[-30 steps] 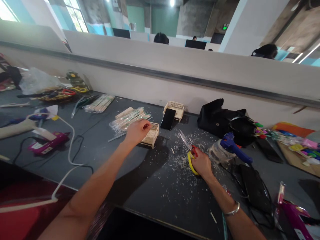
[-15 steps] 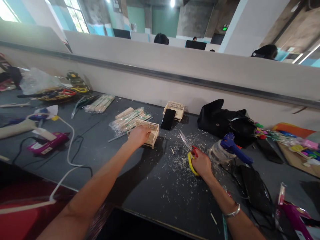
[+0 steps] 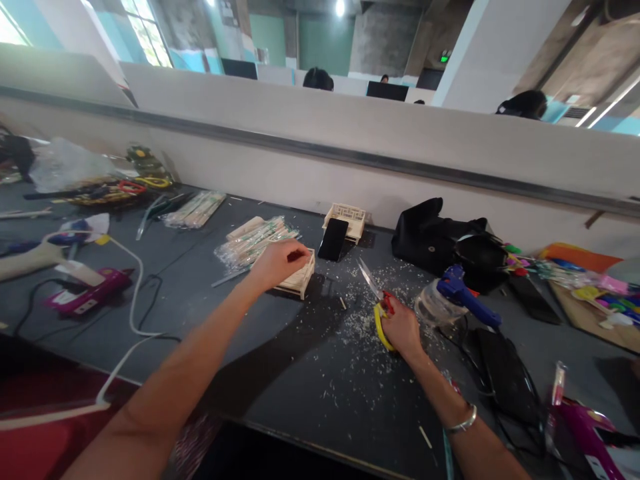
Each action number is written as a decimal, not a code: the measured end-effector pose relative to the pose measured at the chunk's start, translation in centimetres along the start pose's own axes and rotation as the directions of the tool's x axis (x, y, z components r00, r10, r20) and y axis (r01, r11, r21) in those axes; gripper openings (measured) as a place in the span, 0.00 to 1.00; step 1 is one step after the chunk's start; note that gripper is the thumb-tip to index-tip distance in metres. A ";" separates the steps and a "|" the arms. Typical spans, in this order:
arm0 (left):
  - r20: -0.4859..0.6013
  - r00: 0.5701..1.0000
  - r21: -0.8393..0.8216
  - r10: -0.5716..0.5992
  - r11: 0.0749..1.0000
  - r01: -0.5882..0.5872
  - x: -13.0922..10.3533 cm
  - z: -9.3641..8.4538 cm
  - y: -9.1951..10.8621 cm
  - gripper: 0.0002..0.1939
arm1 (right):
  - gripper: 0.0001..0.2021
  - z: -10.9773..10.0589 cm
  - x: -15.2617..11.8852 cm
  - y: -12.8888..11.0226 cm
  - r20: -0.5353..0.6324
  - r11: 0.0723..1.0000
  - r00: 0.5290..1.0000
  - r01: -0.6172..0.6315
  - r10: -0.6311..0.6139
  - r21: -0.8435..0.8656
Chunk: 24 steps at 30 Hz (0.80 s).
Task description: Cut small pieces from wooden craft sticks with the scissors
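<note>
My left hand [image 3: 280, 262] is raised over a small pale wooden model bench [image 3: 299, 283] and hides much of it. Its fingers are pinched together; whatever they may hold is too small to make out. On the right, my right hand [image 3: 401, 327] grips scissors [image 3: 382, 313] with yellow and red handles. Their blades point away to the upper left, over scattered wood chips [image 3: 367, 333]. A second model bench [image 3: 350, 220] stands by the partition, with a black phone [image 3: 333, 240] leaning on its front.
Bagged wooden sticks [image 3: 260, 243] lie behind my left hand. A blue glue gun [image 3: 465, 293] rests on a clear jar right of the scissors, near a black bag [image 3: 425, 233]. A purple glue gun [image 3: 90, 291] and white cord [image 3: 137, 287] are at left.
My left hand has lifted up from inside the near bench and now hovers above it. The right hand and scissors have stayed almost in place.
</note>
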<state>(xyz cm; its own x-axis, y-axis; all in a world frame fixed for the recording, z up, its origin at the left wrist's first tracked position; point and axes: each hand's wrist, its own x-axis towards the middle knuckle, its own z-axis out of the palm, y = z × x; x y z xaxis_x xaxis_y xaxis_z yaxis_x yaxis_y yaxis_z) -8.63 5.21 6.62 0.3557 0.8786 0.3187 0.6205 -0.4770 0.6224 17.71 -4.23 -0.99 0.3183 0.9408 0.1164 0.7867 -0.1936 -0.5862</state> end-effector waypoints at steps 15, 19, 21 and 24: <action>0.317 0.936 -0.946 -0.154 0.015 0.323 -1.1 9.0 4.7 0.10 | 0.08 0.6 -0.5 0.6 -0.052 0.967 0.992 0.125 -0.117 0.221; 0.376 0.911 -0.926 -0.167 -0.079 0.368 -1.2 9.3 4.2 0.10 | 0.09 0.2 -0.6 0.3 -0.056 0.985 0.990 0.137 -0.131 0.109; 0.400 0.900 -0.916 -0.173 -0.094 0.389 -1.3 9.4 4.1 0.10 | 0.08 0.1 -0.7 0.2 -0.053 0.987 0.987 0.156 -0.154 0.026; 0.410 0.895 -0.912 -0.174 -0.090 0.401 -1.4 9.6 4.0 0.10 | 0.05 0.0 -0.9 0.1 -0.074 0.976 0.976 0.197 -0.204 -0.091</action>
<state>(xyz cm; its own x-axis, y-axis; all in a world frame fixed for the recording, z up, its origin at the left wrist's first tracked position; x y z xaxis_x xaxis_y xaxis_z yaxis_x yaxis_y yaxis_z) 0.08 1.83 1.79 0.4970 0.8599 -0.1166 -0.5504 0.4163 0.7237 17.49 -5.09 -1.12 0.1894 0.9375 0.2919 0.8786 -0.0291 -0.4767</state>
